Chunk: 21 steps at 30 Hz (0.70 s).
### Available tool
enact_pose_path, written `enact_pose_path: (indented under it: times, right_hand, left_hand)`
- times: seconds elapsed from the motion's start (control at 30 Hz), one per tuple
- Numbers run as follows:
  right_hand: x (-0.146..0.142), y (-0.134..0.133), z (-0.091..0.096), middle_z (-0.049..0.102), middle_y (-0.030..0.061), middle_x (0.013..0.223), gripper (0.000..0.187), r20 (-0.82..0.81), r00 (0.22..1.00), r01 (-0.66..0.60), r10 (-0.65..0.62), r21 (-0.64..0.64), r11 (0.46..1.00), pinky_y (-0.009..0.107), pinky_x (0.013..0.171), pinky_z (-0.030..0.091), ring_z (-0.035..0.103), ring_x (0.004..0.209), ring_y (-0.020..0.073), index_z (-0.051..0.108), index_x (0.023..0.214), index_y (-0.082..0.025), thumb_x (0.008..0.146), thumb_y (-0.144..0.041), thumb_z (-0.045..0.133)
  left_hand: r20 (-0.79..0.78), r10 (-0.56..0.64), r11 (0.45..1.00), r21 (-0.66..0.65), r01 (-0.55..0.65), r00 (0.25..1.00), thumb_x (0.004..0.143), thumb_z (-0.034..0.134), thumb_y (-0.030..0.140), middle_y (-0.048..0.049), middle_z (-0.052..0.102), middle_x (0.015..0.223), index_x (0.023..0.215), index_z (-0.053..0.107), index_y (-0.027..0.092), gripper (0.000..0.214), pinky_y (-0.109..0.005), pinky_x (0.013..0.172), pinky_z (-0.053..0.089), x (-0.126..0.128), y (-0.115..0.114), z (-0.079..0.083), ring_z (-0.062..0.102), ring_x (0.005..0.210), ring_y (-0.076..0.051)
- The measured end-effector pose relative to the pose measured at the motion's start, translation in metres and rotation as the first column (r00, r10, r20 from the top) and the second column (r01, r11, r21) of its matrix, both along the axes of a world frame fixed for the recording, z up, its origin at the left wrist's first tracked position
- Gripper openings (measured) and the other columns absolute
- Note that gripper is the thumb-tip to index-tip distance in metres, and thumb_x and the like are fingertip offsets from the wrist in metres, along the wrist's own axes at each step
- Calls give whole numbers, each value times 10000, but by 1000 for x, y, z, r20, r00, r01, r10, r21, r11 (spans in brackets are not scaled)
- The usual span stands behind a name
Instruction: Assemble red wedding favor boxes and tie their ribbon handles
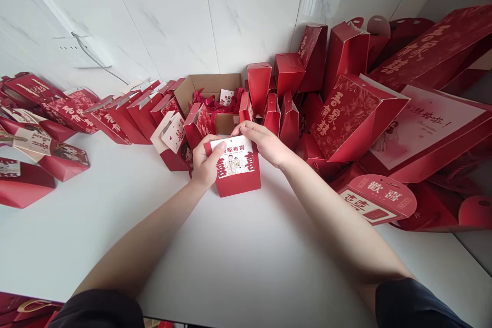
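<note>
A red gift box (240,185) stands upright on the white table in front of me. On its front lies a white card (235,159) with red characters and a drawn couple. My left hand (205,164) is closed around the box's left side, its thumb pressing the card's upper left. At the top right edge, my right hand (267,144) is closed over the box, fingers together near the card's hole; its thumb is mostly hidden. Just behind is a cardboard carton (209,82) holding dark red ribbons (225,105) and another white card (226,96).
Rows of red boxes (140,118) stand along the wall to the left. More are piled at the right, including a large patterned box (346,113) and a round-topped tag (378,197). A socket (82,52) with a grey cable is on the tiled wall.
</note>
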State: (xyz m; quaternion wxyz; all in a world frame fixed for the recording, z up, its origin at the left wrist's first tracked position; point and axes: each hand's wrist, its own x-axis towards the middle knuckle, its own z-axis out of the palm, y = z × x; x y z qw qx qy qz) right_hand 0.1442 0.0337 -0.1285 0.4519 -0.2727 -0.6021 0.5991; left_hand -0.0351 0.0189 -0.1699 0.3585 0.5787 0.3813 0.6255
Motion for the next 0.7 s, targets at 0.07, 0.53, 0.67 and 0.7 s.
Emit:
enact_pose_path:
  times: [0.07,0.53,0.67,0.7]
  right_hand:
    - [0,-1,0,556,-14,737,255,34,999,14,-15,20,1000,232,601,376,499,638,109,588,888,-172,947,-400,492]
    - [-8,5,-11,392,-42,609,432,214,907,302,-363,272,914,262,572,292,363,596,113,401,630,-208,927,-501,513]
    - [-10,3,-14,407,-38,584,415,247,849,371,-468,352,859,268,581,302,377,591,122,422,622,-208,939,-466,496]
    - [-11,2,-14,412,-38,587,405,234,849,374,-473,365,852,267,582,305,381,591,122,427,632,-209,944,-460,491]
  left_hand:
    - [9,0,1000,-20,0,1000,767,743,413,4,634,677,789,641,187,249,-236,549,468,-1,1,0,594,607,-141]
    - [136,-191,932,-285,223,972,746,766,401,-18,681,683,791,621,186,263,-294,526,540,-8,13,19,651,564,-177]
    - [130,-136,944,-284,169,982,755,755,414,0,648,620,766,600,189,273,-280,496,514,-5,11,16,627,523,-168]
    - [111,-127,954,-258,152,986,766,745,421,4,639,615,762,597,191,273,-272,494,505,-5,10,15,621,525,-163]
